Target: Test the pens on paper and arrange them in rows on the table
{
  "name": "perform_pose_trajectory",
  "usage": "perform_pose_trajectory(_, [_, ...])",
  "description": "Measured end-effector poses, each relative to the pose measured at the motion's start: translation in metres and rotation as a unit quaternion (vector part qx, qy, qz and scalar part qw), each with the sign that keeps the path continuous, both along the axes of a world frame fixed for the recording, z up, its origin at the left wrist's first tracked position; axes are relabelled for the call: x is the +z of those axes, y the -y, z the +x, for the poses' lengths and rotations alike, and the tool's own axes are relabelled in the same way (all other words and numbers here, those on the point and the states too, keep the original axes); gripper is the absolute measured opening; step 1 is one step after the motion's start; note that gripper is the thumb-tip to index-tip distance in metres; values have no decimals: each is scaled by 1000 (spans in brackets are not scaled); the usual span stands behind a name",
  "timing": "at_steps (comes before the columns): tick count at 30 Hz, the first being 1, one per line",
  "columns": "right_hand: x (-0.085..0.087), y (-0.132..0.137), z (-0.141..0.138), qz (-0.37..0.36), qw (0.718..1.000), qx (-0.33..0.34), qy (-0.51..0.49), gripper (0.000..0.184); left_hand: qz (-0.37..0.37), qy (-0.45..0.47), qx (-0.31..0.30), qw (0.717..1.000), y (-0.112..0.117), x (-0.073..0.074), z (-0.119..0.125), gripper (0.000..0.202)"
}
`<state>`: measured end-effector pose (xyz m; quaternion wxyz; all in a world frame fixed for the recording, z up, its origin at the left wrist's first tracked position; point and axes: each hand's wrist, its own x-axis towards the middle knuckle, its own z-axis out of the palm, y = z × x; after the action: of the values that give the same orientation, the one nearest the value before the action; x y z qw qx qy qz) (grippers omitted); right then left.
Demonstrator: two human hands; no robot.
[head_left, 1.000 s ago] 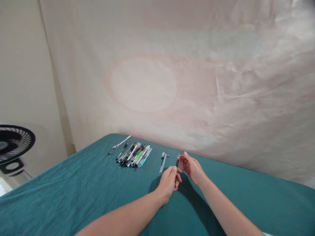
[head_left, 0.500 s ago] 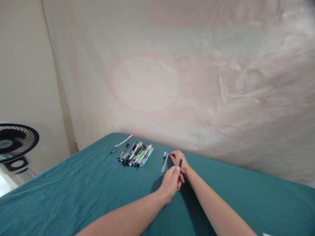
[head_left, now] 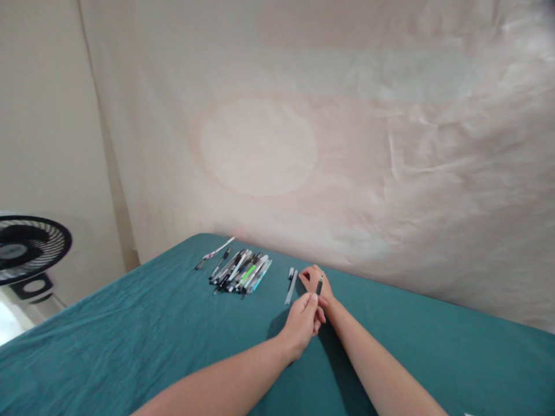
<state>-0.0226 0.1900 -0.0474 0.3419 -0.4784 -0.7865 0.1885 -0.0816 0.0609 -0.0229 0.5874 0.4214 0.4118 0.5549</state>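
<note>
My left hand (head_left: 300, 322) is closed around a pen (head_left: 319, 285), its dark grip and pointed tip standing up past the thumb. Just beyond it, my right hand (head_left: 317, 281) rests low over the cloth, thumb and fingers curled together. What its fingertips hold, if anything, is too small to make out. Left of those fingertips lie a clear pen barrel (head_left: 291, 289) and a short pen cap (head_left: 291, 273), side by side. The left hand partly covers the right wrist.
A pile of pens (head_left: 240, 271), mostly black and clear with one green, lies left of my hands on the green cloth (head_left: 143, 341). Farther left are a black pen (head_left: 221, 261) and a white pen (head_left: 219, 248). A fan (head_left: 32, 248) stands beyond the left edge; a curtain (head_left: 347, 173) hangs behind.
A thin dark piece by my right fingertips no longer shows, and those fingers have curled slightly. My left hand keeps the pen in nearly the same place. The view has shifted slightly.
</note>
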Motion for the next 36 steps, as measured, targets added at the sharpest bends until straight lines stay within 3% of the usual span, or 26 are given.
perform_pose_trajectory(7, [4, -1, 10, -78, 990, 21, -111, 18, -5, 13, 6, 1000, -2, -1, 0, 35])
perform_pose_trajectory(11, [11, 9, 31, -156, 969, 30, -187, 36, -6, 23, 9, 1000, -4, -4, -1, 37])
perform_pose_trajectory(13, [18, 20, 42, -219, 939, 57, -260, 41, -5, 24, 9, 1000, -5, -6, -1, 37])
perform_pose_trajectory(17, [36, 43, 54, -340, 828, 131, -426, 33, -6, 14, 9, 1000, -6, -7, -1, 39])
perform_pose_trajectory(21, [48, 55, 54, -316, 833, 137, -432, 25, -5, -6, 0, 1000, -7, -6, -1, 39])
perform_pose_trajectory(29, [54, 50, 61, -282, 854, 100, -425, 24, 15, -43, -19, 999, -5, -6, 1, 38])
perform_pose_trajectory(33, [62, 43, 68, -235, 838, 75, -487, 23, 17, -67, -45, 997, -2, -3, 0, 39])
perform_pose_trajectory(36, [69, 32, 81, -181, 806, 58, -561, 21, 22, -92, -73, 993, 1, 0, -2, 39])
